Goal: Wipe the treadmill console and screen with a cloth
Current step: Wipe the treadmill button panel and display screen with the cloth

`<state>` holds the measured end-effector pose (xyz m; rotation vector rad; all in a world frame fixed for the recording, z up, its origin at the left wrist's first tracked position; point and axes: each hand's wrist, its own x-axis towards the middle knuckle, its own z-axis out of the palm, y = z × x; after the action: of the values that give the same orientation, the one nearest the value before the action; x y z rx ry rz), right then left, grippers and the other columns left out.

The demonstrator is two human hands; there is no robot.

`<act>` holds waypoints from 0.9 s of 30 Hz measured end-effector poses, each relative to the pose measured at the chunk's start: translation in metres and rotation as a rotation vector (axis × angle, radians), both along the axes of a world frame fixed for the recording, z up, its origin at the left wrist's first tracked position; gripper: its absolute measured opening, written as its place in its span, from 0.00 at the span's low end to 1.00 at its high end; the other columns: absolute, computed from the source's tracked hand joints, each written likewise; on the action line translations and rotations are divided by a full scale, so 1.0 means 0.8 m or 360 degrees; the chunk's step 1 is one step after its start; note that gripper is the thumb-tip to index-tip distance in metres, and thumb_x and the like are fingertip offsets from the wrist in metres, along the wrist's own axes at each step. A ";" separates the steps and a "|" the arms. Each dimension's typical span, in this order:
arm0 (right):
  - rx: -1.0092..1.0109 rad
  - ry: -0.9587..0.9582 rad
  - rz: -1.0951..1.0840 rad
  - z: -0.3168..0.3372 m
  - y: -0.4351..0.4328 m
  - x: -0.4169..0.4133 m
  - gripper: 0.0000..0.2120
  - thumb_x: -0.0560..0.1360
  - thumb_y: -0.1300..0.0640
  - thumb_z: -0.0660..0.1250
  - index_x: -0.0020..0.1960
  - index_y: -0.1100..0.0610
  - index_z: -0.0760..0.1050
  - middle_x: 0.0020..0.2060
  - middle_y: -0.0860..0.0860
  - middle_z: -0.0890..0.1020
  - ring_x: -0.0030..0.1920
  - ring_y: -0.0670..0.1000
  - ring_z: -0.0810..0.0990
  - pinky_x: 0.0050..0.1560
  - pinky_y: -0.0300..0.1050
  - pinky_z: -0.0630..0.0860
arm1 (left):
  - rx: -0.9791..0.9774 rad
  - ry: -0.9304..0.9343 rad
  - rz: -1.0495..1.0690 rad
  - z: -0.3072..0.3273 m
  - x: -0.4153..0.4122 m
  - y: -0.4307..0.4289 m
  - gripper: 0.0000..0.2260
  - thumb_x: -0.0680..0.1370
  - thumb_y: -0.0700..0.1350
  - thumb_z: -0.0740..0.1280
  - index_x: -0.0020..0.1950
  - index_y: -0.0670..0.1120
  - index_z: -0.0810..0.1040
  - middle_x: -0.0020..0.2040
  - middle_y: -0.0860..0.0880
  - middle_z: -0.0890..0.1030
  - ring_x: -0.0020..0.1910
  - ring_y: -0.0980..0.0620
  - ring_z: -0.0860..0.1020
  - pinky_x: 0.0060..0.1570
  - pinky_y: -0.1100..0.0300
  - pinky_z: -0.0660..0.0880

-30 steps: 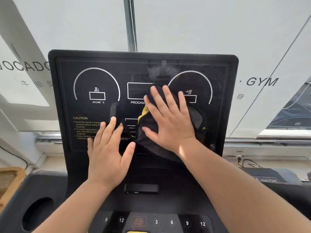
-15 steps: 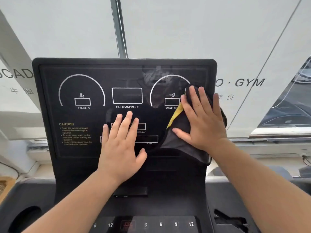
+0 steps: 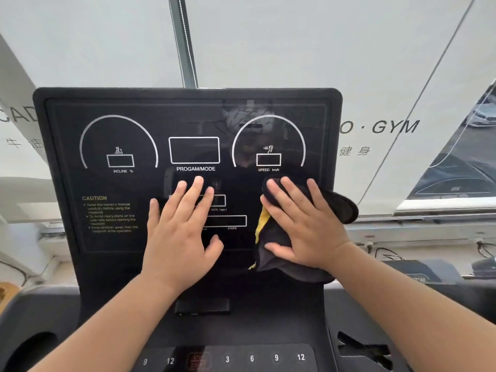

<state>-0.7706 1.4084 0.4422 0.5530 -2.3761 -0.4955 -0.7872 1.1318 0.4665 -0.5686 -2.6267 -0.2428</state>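
The black treadmill screen (image 3: 120, 124) stands upright in front of me, with white dials marked INCLINE and SPEED. My right hand (image 3: 303, 224) presses a black cloth with a yellow edge (image 3: 271, 237) flat against the screen's lower right part, below the SPEED dial. The cloth hangs past the screen's right edge. My left hand (image 3: 182, 229) rests flat on the lower middle of the screen with its fingers straight. The console's button strip (image 3: 241, 358) lies below, showing numbers 3, 6, 9 and 12.
A round cup holder (image 3: 29, 350) sits at the console's lower left and a slotted recess (image 3: 362, 347) at the lower right. Behind the screen is a frosted window lettered GYM (image 3: 394, 127). Cables (image 3: 386, 253) lie on the sill at right.
My right hand has slid the cloth down the right side of the screen, from the SPEED dial to below it. My left hand stays put near the middle.
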 end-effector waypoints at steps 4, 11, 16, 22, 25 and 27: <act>-0.0169 0.0127 -0.0156 0.080 0.017 -0.041 0.46 0.74 0.28 0.60 0.83 0.55 0.56 0.83 0.56 0.54 0.83 0.58 0.52 0.81 0.65 0.45 | 0.0031 0.0002 -0.0006 0.000 0.001 0.002 0.36 0.70 0.58 0.61 0.78 0.49 0.67 0.81 0.50 0.62 0.80 0.45 0.59 0.74 0.32 0.57; -0.0524 0.0129 -0.0454 0.088 0.000 -0.047 0.49 0.75 0.28 0.58 0.83 0.58 0.49 0.83 0.59 0.49 0.83 0.62 0.47 0.80 0.67 0.43 | 0.0043 -0.0037 0.0002 0.000 0.002 0.004 0.37 0.70 0.56 0.65 0.79 0.50 0.65 0.82 0.50 0.61 0.81 0.45 0.58 0.74 0.31 0.57; -0.0271 0.0015 -0.0275 -0.007 -0.005 0.008 0.49 0.72 0.28 0.63 0.82 0.56 0.56 0.83 0.57 0.52 0.83 0.60 0.50 0.80 0.67 0.45 | 0.0051 -0.0049 -0.0001 -0.001 0.002 0.004 0.37 0.70 0.55 0.66 0.79 0.49 0.65 0.82 0.50 0.60 0.81 0.45 0.58 0.74 0.31 0.57; -0.0230 0.0103 -0.0255 0.040 0.020 -0.016 0.51 0.70 0.26 0.63 0.82 0.56 0.56 0.83 0.57 0.53 0.83 0.61 0.50 0.80 0.67 0.44 | 0.0051 -0.0038 -0.0031 0.001 0.002 0.000 0.36 0.70 0.53 0.66 0.79 0.49 0.66 0.81 0.50 0.62 0.80 0.46 0.58 0.74 0.31 0.57; -0.0499 0.0129 -0.0463 0.106 0.012 -0.054 0.53 0.72 0.25 0.59 0.83 0.59 0.50 0.83 0.61 0.49 0.83 0.63 0.46 0.79 0.69 0.42 | 0.0023 -0.0070 -0.0035 0.003 0.003 0.000 0.37 0.70 0.54 0.65 0.79 0.49 0.66 0.81 0.50 0.61 0.80 0.46 0.58 0.74 0.32 0.57; -0.0590 0.0146 -0.0552 0.140 -0.003 -0.074 0.53 0.73 0.25 0.56 0.83 0.59 0.47 0.83 0.61 0.47 0.82 0.65 0.44 0.78 0.71 0.41 | 0.0014 -0.0101 -0.0046 0.005 0.003 -0.001 0.37 0.70 0.54 0.64 0.79 0.50 0.64 0.82 0.51 0.60 0.81 0.47 0.56 0.74 0.33 0.57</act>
<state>-0.8299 1.4060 0.5541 -0.0490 -2.4016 -0.2091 -0.7846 1.1307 0.4709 -0.6058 -2.6786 -0.2860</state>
